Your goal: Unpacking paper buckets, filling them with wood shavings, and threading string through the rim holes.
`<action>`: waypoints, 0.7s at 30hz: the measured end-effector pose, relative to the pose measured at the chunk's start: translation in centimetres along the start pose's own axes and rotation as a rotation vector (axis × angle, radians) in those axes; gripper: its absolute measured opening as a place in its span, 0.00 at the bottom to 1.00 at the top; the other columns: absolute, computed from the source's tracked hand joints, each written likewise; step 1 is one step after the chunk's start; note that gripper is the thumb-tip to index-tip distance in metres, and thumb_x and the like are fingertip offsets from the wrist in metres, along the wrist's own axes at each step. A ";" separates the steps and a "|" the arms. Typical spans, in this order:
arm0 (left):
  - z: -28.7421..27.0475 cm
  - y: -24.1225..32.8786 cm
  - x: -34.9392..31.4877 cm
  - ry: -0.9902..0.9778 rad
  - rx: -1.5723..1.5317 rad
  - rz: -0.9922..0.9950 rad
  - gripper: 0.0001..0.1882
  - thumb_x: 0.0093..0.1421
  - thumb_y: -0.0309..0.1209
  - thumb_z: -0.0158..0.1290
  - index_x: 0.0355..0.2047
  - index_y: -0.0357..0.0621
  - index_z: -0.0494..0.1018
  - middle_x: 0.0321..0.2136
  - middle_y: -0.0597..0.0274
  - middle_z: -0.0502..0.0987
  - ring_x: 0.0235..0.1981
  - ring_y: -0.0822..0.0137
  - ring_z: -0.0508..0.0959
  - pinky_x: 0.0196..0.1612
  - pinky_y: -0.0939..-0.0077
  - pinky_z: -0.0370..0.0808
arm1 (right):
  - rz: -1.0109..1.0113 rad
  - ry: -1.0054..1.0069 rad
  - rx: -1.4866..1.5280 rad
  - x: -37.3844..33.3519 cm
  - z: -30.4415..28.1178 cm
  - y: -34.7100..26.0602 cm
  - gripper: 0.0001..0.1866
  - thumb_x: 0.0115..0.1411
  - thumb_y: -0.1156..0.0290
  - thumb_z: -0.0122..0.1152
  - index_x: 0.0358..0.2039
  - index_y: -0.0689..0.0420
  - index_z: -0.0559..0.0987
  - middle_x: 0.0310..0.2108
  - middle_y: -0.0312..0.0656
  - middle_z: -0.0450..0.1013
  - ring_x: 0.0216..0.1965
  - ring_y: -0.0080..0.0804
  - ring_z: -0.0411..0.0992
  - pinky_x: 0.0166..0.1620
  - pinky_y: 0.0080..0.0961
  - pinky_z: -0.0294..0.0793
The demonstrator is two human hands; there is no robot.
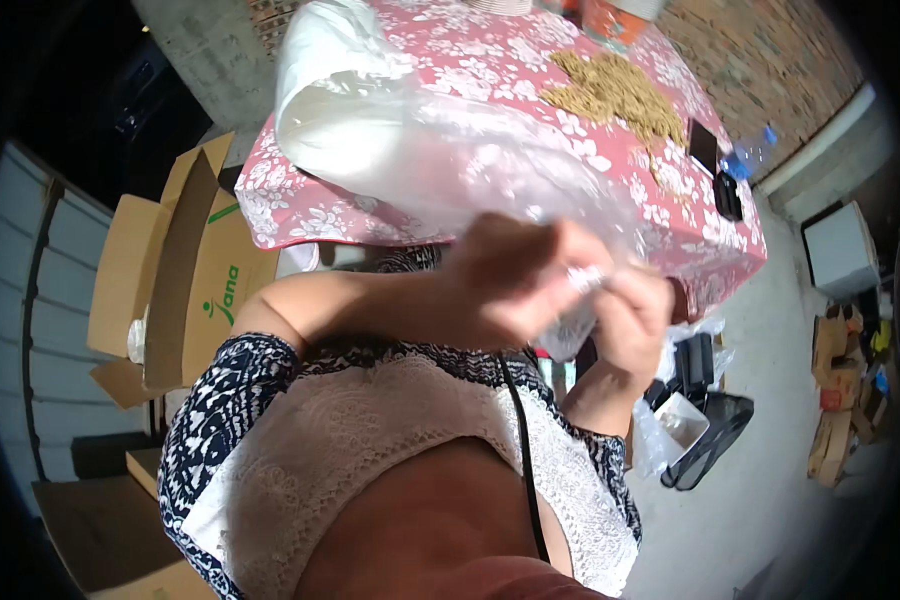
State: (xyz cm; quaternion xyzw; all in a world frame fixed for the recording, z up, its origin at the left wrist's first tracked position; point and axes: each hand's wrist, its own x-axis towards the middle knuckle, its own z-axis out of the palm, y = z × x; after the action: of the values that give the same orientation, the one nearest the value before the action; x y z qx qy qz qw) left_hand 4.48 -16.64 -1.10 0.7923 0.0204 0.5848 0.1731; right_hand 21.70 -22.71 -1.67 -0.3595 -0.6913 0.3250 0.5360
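Note:
A sheet of clear plastic film [500, 165], perhaps a bag, stretches from a whitish plastic roll [335, 125] at the table's left edge toward my hands. Blurred by motion, my left hand [525, 275] has its fingers curled round the gathered film. Close beside it, my right hand [630, 315] pinches the film, thumb and fingers pressed together. Fingertips of the two hands nearly meet, and a bit of bunched plastic hangs below them. Exactly how the film runs between the fingers is too smeared to make out.
A pink floral tablecloth [450, 50] covers the table. On it lie a brown heap of small pieces [615, 95], a phone [703, 145], a black case [728, 197] and a clear bottle [750, 155]. Cardboard boxes [185, 270] stand left; a black bag [710, 435] lies on the floor right.

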 end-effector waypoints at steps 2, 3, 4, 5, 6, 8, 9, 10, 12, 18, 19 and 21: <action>1.5 0.0 0.4 -0.043 -0.100 0.103 0.14 0.47 0.17 0.55 0.35 0.37 0.69 0.17 0.61 0.71 0.18 0.61 0.76 0.20 0.65 0.71 | -0.066 -0.172 0.362 0.8 1.1 3.2 0.21 0.58 0.62 0.60 0.46 0.66 0.77 0.48 0.51 0.73 0.50 0.39 0.71 0.54 0.27 0.66; 2.1 0.2 0.5 -0.048 -0.127 0.145 0.13 0.46 0.17 0.55 0.34 0.36 0.68 0.18 0.60 0.71 0.18 0.60 0.76 0.22 0.64 0.72 | -0.073 -0.200 0.356 1.9 1.3 4.0 0.21 0.58 0.62 0.60 0.46 0.66 0.77 0.48 0.51 0.73 0.50 0.39 0.71 0.54 0.27 0.66; 3.0 -0.3 -0.4 -0.090 -0.162 0.089 0.12 0.46 0.17 0.54 0.33 0.38 0.68 0.20 0.56 0.73 0.19 0.57 0.76 0.25 0.61 0.71 | -0.023 -0.221 0.416 3.2 1.8 4.9 0.22 0.59 0.62 0.60 0.48 0.65 0.76 0.49 0.50 0.72 0.51 0.39 0.70 0.55 0.27 0.66; 3.7 0.0 -0.1 -0.083 -0.185 0.090 0.11 0.46 0.17 0.54 0.32 0.39 0.68 0.20 0.56 0.73 0.19 0.56 0.77 0.25 0.61 0.71 | 0.036 -0.236 0.466 4.5 2.4 5.4 0.23 0.59 0.62 0.60 0.49 0.65 0.75 0.50 0.50 0.72 0.52 0.39 0.69 0.55 0.28 0.66; 4.1 0.2 0.3 -0.077 -0.210 0.093 0.11 0.47 0.17 0.53 0.32 0.39 0.68 0.20 0.55 0.73 0.20 0.54 0.77 0.25 0.61 0.71 | 0.095 -0.248 0.514 5.9 3.2 5.8 0.24 0.60 0.62 0.60 0.51 0.65 0.74 0.51 0.50 0.71 0.53 0.39 0.69 0.56 0.28 0.66; 4.6 -0.2 0.7 -0.171 -0.336 0.025 0.10 0.48 0.19 0.52 0.32 0.39 0.68 0.18 0.49 0.73 0.22 0.49 0.78 0.26 0.59 0.71 | 0.219 -0.293 0.622 8.4 5.5 6.8 0.26 0.60 0.62 0.60 0.54 0.65 0.72 0.53 0.50 0.70 0.55 0.39 0.67 0.57 0.29 0.65; 5.3 -0.5 0.8 -0.199 -0.377 0.025 0.10 0.48 0.19 0.52 0.32 0.38 0.68 0.18 0.47 0.73 0.22 0.48 0.78 0.26 0.59 0.71 | 0.283 -0.293 0.668 9.2 6.4 6.9 0.27 0.61 0.61 0.59 0.56 0.65 0.71 0.54 0.49 0.70 0.56 0.39 0.67 0.58 0.30 0.65; 5.1 -0.6 0.9 -0.229 -0.357 -0.011 0.08 0.50 0.20 0.51 0.32 0.37 0.68 0.17 0.45 0.73 0.22 0.48 0.78 0.25 0.60 0.72 | 0.350 -0.335 0.723 10.3 8.0 6.6 0.28 0.61 0.61 0.59 0.57 0.65 0.69 0.54 0.49 0.69 0.57 0.39 0.66 0.59 0.30 0.65; 4.4 -0.3 1.5 -0.197 -0.446 -0.071 0.05 0.50 0.19 0.51 0.30 0.35 0.68 0.17 0.46 0.73 0.21 0.48 0.78 0.23 0.62 0.71 | 0.314 -0.387 0.445 12.5 10.9 5.7 0.28 0.66 0.61 0.52 0.61 0.66 0.64 0.55 0.49 0.69 0.56 0.36 0.66 0.60 0.30 0.64; 9.0 0.6 2.5 -0.265 -0.728 0.049 0.07 0.52 0.16 0.52 0.30 0.35 0.67 0.14 0.51 0.69 0.18 0.53 0.76 0.22 0.64 0.69 | 0.480 -0.180 0.192 19.1 10.2 6.9 0.42 0.58 0.46 0.58 0.61 0.68 0.62 0.53 0.57 0.69 0.55 0.41 0.67 0.59 0.33 0.63; 8.8 1.2 3.0 -0.265 -0.738 0.083 0.07 0.52 0.17 0.52 0.31 0.35 0.67 0.14 0.51 0.68 0.18 0.50 0.75 0.22 0.63 0.69 | 0.471 -0.181 0.185 19.7 10.1 7.1 0.42 0.58 0.46 0.58 0.61 0.68 0.62 0.53 0.57 0.69 0.55 0.41 0.67 0.59 0.33 0.63; 8.4 1.3 3.4 -0.369 -0.778 0.069 0.06 0.53 0.18 0.52 0.29 0.35 0.65 0.14 0.50 0.67 0.18 0.49 0.75 0.21 0.61 0.66 | 0.481 -0.160 0.189 20.9 10.4 8.0 0.43 0.57 0.47 0.59 0.62 0.68 0.61 0.53 0.57 0.68 0.55 0.41 0.66 0.59 0.33 0.63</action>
State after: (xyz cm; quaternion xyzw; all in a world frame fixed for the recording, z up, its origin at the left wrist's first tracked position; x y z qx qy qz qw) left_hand 13.16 -19.20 0.25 0.7594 -0.2593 0.4030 0.4401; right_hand 9.24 -1.45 0.06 -0.4350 -0.5927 0.5336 0.4181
